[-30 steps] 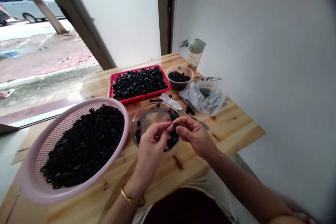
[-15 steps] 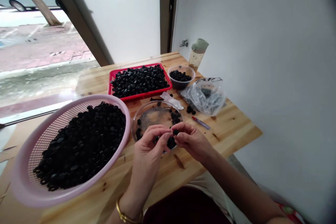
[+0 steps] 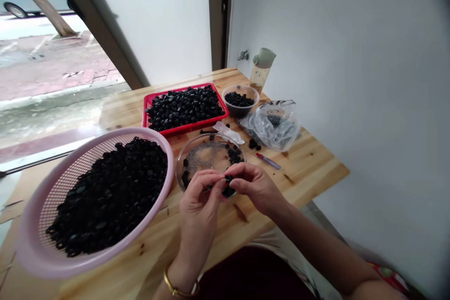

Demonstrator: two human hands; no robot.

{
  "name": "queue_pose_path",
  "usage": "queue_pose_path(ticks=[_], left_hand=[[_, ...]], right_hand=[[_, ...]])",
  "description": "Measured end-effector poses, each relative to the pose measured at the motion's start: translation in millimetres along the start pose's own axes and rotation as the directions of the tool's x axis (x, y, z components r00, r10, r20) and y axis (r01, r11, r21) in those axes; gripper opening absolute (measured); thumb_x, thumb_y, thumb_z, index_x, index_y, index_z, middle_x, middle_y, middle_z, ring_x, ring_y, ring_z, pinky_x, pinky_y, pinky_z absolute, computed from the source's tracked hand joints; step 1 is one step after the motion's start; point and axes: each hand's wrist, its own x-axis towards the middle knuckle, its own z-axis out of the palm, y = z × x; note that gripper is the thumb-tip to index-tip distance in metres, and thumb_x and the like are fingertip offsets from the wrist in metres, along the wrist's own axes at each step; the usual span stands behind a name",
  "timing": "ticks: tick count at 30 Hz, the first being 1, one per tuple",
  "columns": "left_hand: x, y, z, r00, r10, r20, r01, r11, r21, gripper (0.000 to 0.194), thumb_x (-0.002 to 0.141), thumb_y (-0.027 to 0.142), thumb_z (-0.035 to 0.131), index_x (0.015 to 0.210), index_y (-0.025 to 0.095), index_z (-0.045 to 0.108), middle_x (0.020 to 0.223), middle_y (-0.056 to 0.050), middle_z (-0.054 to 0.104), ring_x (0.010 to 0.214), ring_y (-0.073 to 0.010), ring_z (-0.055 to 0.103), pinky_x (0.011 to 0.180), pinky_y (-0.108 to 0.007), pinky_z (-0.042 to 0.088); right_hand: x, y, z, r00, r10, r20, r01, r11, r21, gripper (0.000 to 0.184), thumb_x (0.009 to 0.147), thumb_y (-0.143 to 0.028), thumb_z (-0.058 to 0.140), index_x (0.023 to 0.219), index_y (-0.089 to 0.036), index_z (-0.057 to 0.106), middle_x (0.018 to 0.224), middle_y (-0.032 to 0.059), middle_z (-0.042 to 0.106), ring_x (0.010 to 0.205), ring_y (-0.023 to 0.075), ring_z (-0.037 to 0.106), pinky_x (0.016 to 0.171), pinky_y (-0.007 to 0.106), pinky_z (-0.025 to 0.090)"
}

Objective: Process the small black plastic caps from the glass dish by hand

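Observation:
My left hand (image 3: 203, 194) and my right hand (image 3: 256, 186) meet fingertip to fingertip over the near edge of a clear round dish (image 3: 181, 152). Between them sits a small round black piece (image 3: 228, 179), pinched by the right thumb and forefinger. The left thumb and forefinger are also pressed together, touching at its left side; whatever they grip is too small to make out. Black pieces (image 3: 235, 153) lie along the dish's right side, along with fine thin strands. My hands hide the dish's front part.
A pink colander (image 3: 169, 159) heaped with black ring-like parts stands left. Behind are a red basket (image 3: 190, 127) of black pieces, a plastic tub (image 3: 242, 111), a bottle (image 3: 262, 68) and a clear bag (image 3: 272, 126). A red-tipped screwdriver-like tool (image 3: 269, 160) lies right of the dish.
The fingertips have drawn closer together, and the black piece has shifted slightly left and is more covered by fingers. The whole view has moved a little.

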Motion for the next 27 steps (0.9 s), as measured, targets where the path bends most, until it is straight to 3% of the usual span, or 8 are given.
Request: queue_pose_path(ticks=[2, 8, 12, 17, 21, 24, 26, 27], left_hand=[[-2, -1, -1.0, 1.000, 0.005, -0.009, -0.005, 1.000, 0.013, 0.007, 0.093, 0.021, 0.072, 0.091, 0.024, 0.078, 0.098, -0.002, 0.068, 0.073, -0.0112, 0.069, 0.058, -0.017, 0.059], [-4, -1, -7.4, 0.995, 0.100, 0.024, -0.103, 0.984, 0.147, 0.009, 0.095, 0.018, 0.068, 0.094, 0.024, 0.075, 0.100, -0.003, 0.069, 0.078, -0.0138, 0.071, 0.060, -0.020, 0.060], [-4, 5, -12.9, 0.985, 0.145, 0.099, -0.167, 0.947, 0.274, 0.012, 0.094, 0.014, 0.066, 0.092, 0.022, 0.074, 0.098, -0.004, 0.070, 0.080, -0.0150, 0.070, 0.063, -0.022, 0.060], [-9, 6, -15.6, 0.992, 0.114, 0.051, -0.123, 0.959, 0.257, 0.011, 0.094, 0.013, 0.066, 0.090, 0.020, 0.073, 0.095, -0.005, 0.069, 0.080, -0.0154, 0.070, 0.062, -0.022, 0.058], [-15, 12, -21.2, 0.988, 0.146, 0.044, -0.152, 0.934, 0.324, 0.013, 0.094, 0.011, 0.065, 0.090, 0.019, 0.074, 0.095, -0.006, 0.071, 0.084, -0.0153, 0.071, 0.066, -0.021, 0.058], [-16, 27, -43.2, 0.984, 0.144, 0.109, -0.178, 0.882, 0.437, 0.022, 0.096, 0.011, 0.062, 0.115, 0.020, 0.071, 0.105, -0.007, 0.074, 0.084, -0.0138, 0.071, 0.067, -0.021, 0.057], [-11, 40, -72.1, 0.987, 0.127, 0.100, -0.162, 0.804, 0.572, 0.040, 0.097, 0.014, 0.061, 0.137, 0.020, 0.060, 0.113, -0.007, 0.074, 0.075, -0.0126, 0.068, 0.067, -0.023, 0.057], [-6, 46, -89.8, 0.987, 0.139, 0.082, -0.158, 0.727, 0.668, 0.039, 0.097, 0.016, 0.059, 0.136, 0.020, 0.061, 0.112, -0.008, 0.073, 0.077, -0.0141, 0.067, 0.071, -0.026, 0.057]], right_hand=[[0, -1, 1, 0.999, -0.027, 0.017, 0.028, 0.999, -0.030, 0.024, 0.070, -0.035, 0.095, 0.088, -0.025, 0.084, 0.086, 0.0012, 0.078, 0.075, 0.0125, 0.068, 0.069, 0.023, 0.055], [0, -4, 2, 0.992, -0.108, 0.069, 0.118, 0.980, -0.161, 0.023, 0.075, -0.037, 0.092, 0.092, -0.024, 0.083, 0.088, 0.0023, 0.077, 0.081, 0.0146, 0.070, 0.074, 0.025, 0.057], [-2, -6, 1, 0.979, -0.164, 0.121, 0.195, 0.928, -0.318, 0.018, 0.081, -0.034, 0.088, 0.094, -0.023, 0.082, 0.090, 0.0042, 0.076, 0.083, 0.0160, 0.070, 0.073, 0.025, 0.057], [-7, -1, 7, 0.973, -0.212, 0.091, 0.230, 0.872, -0.432, 0.019, 0.084, -0.031, 0.085, 0.102, -0.026, 0.079, 0.086, 0.0019, 0.076, 0.075, 0.0146, 0.069, 0.066, 0.022, 0.057], [-10, 2, 14, 0.953, -0.265, 0.148, 0.302, 0.792, -0.531, 0.012, 0.085, -0.030, 0.084, 0.095, -0.025, 0.079, 0.087, 0.0031, 0.076, 0.067, 0.0138, 0.066, 0.060, 0.021, 0.055], [-10, 2, 15, 0.969, -0.217, 0.122, 0.247, 0.786, -0.567, 0.014, 0.085, -0.034, 0.083, 0.096, -0.025, 0.080, 0.085, 0.0034, 0.076, 0.068, 0.0147, 0.067, 0.061, 0.022, 0.056], [-9, 2, 13, 0.985, -0.163, 0.053, 0.164, 0.816, -0.554, 0.017, 0.085, -0.037, 0.083, 0.096, -0.025, 0.079, 0.082, 0.0027, 0.076, 0.069, 0.0150, 0.069, 0.062, 0.021, 0.057], [-8, 2, 12, 0.991, -0.133, 0.016, 0.121, 0.833, -0.540, 0.019, 0.084, -0.039, 0.084, 0.096, -0.025, 0.079, 0.081, 0.0027, 0.076, 0.071, 0.0154, 0.070, 0.063, 0.021, 0.058]])
